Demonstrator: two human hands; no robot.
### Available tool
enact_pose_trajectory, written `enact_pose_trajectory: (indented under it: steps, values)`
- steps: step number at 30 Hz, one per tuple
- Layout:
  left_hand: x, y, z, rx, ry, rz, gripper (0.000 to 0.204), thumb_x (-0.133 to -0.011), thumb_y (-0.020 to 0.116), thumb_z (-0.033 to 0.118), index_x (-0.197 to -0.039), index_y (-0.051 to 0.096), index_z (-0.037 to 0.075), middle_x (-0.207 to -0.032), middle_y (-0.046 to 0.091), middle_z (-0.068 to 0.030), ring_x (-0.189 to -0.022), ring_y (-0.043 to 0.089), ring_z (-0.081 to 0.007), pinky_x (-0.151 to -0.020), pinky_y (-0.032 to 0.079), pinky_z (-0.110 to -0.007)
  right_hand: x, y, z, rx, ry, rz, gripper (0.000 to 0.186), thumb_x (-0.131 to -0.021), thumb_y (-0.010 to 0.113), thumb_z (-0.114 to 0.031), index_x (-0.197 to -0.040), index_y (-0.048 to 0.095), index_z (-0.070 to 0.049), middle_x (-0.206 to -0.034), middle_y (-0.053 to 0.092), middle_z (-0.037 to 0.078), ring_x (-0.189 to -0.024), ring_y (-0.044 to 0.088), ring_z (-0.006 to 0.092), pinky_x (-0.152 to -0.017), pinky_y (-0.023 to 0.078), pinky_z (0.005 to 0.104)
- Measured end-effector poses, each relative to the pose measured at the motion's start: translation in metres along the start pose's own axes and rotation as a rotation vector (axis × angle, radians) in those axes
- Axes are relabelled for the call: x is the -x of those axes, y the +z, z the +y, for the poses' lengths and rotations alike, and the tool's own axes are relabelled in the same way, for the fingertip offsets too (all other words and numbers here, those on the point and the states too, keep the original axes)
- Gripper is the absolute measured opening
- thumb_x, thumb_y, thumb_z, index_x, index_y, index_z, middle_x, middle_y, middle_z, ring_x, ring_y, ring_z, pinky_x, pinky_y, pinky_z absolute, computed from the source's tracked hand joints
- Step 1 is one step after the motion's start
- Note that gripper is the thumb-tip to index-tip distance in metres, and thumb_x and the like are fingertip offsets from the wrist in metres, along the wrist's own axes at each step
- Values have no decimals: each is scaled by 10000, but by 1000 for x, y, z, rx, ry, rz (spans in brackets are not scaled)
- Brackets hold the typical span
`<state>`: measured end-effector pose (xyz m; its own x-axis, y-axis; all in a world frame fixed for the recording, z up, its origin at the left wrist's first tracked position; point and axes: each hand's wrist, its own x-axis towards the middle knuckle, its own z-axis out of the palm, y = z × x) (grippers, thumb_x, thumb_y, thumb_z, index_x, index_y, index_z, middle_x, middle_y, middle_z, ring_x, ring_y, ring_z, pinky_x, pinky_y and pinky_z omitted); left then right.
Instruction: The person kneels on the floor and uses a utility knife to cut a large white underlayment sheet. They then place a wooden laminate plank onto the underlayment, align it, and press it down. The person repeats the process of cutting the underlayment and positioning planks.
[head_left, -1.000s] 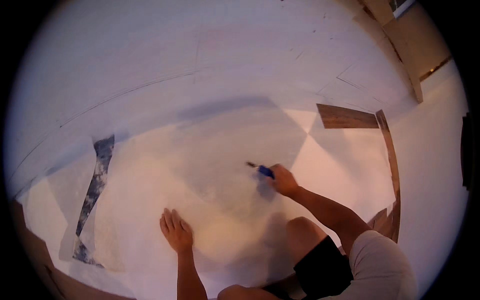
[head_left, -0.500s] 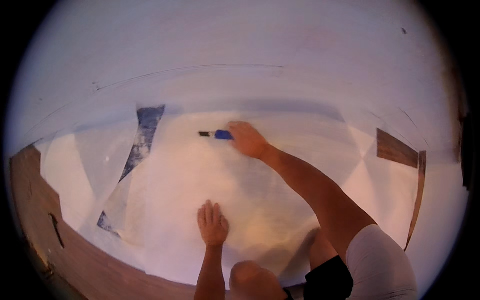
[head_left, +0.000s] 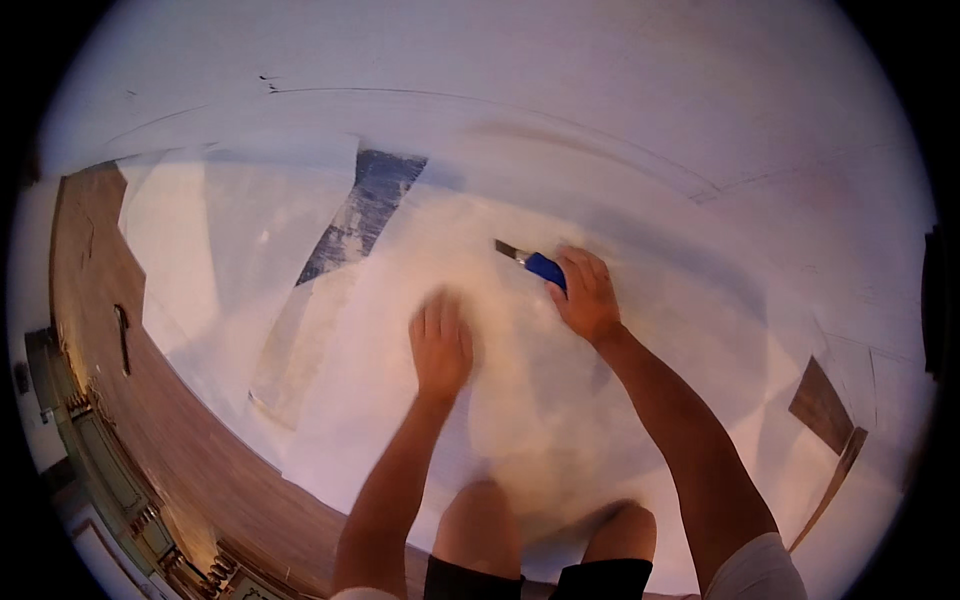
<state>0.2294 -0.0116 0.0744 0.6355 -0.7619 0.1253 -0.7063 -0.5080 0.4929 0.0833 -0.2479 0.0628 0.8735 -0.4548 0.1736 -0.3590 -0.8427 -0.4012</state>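
My right hand (head_left: 590, 295) is closed around a blue-handled tool (head_left: 545, 270) with a short, flat, dark tip and a pale collar. That tip points up and to the left, over or against a broad pale sheet (head_left: 400, 470); contact cannot be made out. My left hand (head_left: 441, 345), slightly blurred, is stretched palm down with nothing in it, on or just above the same sheet. To its upper left runs a dark, scuffed strip (head_left: 365, 215) that narrows between pale pieces. My knees show at the lower edge.
Brown wood-look flooring (head_left: 200, 400) borders the sheet on the left, with a thin dark object (head_left: 122, 338) lying on it. Ornate furniture (head_left: 120, 475) stands at the lower left. A brown piece (head_left: 822, 405) shows at the right. A pale surface with thin dark lines (head_left: 450, 95) stretches across the far side.
The view has shifted and turned. My left hand has moved forward, closer to the right one. My right hand still grips the blue-handled tool, whose tip now slants up-left.
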Motion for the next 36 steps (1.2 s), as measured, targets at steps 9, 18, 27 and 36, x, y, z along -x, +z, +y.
enact_pose_trajectory:
  steps: [9, 18, 27, 36]
  values:
    - [-189, 53, -45, -179, 73, 197, 503, -925, 602, 160, -1395, 560, -14, -1471, 514, -187, -1350, 461, -393, -1165, 359, -532, -3, 8, 5, -19, -22, 105, 359, -963, 682, -144, -1254, 564, 31, -1292, 575, 209, -1130, 556, 432, -1009, 456, 519]
    - [-188, 51, -50, -77, 85, 252, 495, -884, 613, 81, -1354, 527, -50, -1417, 529, -215, -1320, 485, -399, -1152, 384, -511, -85, -23, -15, -52, 22, -72, 374, -984, 695, -232, -1254, 586, 3, -1131, 658, 179, -890, 669, 362, -768, 570, 460]
    - [-189, 51, -51, 23, 40, 299, 447, -858, 622, 50, -1292, 539, -23, -1281, 582, -199, -1203, 532, -392, -1061, 422, -497, -166, 16, -17, 295, -324, 140, 419, -903, 774, -334, -1219, 696, -71, -1111, 737, 138, -926, 717, 326, -809, 579, 437]
    - [-189, 48, -47, -11, 89, 334, 474, -846, 627, 28, -1318, 593, 16, -1256, 609, -177, -1177, 547, -384, -1043, 437, -492, -173, 48, -25, 440, -379, 291, 399, -900, 752, -307, -1209, 706, -59, -1144, 720, 135, -1034, 699, 330, -947, 539, 484]
